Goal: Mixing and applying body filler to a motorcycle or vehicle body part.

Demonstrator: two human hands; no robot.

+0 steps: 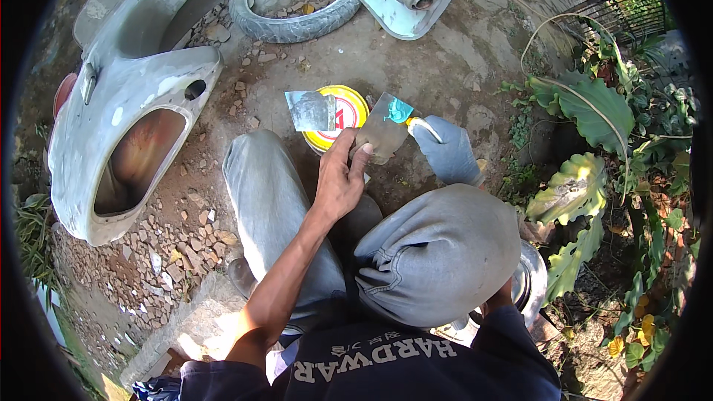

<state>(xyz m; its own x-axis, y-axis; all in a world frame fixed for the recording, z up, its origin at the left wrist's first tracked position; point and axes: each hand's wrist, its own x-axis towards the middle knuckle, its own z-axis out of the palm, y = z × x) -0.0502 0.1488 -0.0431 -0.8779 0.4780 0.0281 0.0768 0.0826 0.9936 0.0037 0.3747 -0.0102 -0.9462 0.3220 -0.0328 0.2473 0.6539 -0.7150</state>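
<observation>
My left hand [343, 174], bare, is closed on the lower edge of a flat, thin plate [377, 141]. A dab of turquoise paste [399, 111] lies near the plate's upper right corner. To the right, my right hand [448, 152] wears a grey-blue glove and is closed around a small yellow-ended thing [413, 123], whose tip is close to the paste. Most of that thing is hidden by the glove. Just beyond my left hand stands a round can with a yellow, white and red lid [349, 104]. A second flat plate [310, 111], greyish and smeared, rests partly across the lid.
A pale grey-green scooter body [141, 93] arches over the ground at the left and top. Under it lies a tyre [297, 27]. Stone chips [189, 249] litter the ground at left. Leafy plants [590, 115] crowd the right side. A metal round container [531, 278] sits beside my right knee.
</observation>
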